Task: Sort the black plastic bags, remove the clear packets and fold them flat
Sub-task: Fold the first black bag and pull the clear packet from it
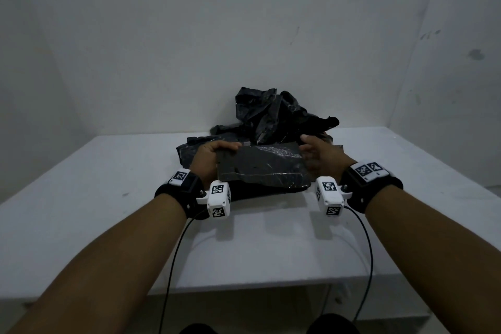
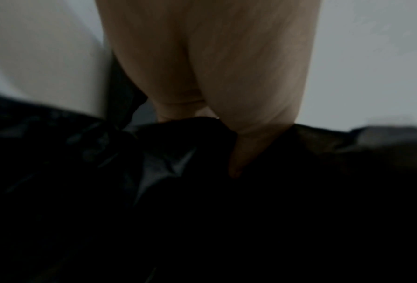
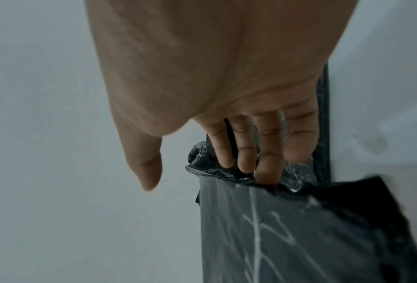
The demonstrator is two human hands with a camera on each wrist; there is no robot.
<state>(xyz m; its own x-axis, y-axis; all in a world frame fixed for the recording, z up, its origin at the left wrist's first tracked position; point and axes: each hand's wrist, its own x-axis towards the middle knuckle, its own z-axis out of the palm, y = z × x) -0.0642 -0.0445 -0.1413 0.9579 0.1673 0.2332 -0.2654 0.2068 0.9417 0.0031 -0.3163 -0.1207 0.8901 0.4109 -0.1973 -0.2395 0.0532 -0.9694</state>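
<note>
A flat, folded black plastic bag (image 1: 263, 168) is held between my hands over other black bags on the white table (image 1: 108, 184). My left hand (image 1: 217, 152) grips its left edge, fingers curled over the top. In the left wrist view that hand (image 2: 226, 76) lies on dark plastic (image 2: 202, 210). My right hand (image 1: 314, 152) is at the bag's right edge. The right wrist view shows its fingers (image 3: 246, 153) fairly straight, tips tucked into the bag's (image 3: 287, 229) crinkled edge, thumb apart. Some clear film (image 3: 297, 172) shows around those fingertips.
A crumpled pile of black bags (image 1: 271, 114) stands behind the hands against the back wall. More black plastic (image 1: 189, 154) spreads flat under the left hand. Walls close the table at the back and on the right. Cables run from both wrists toward the near edge.
</note>
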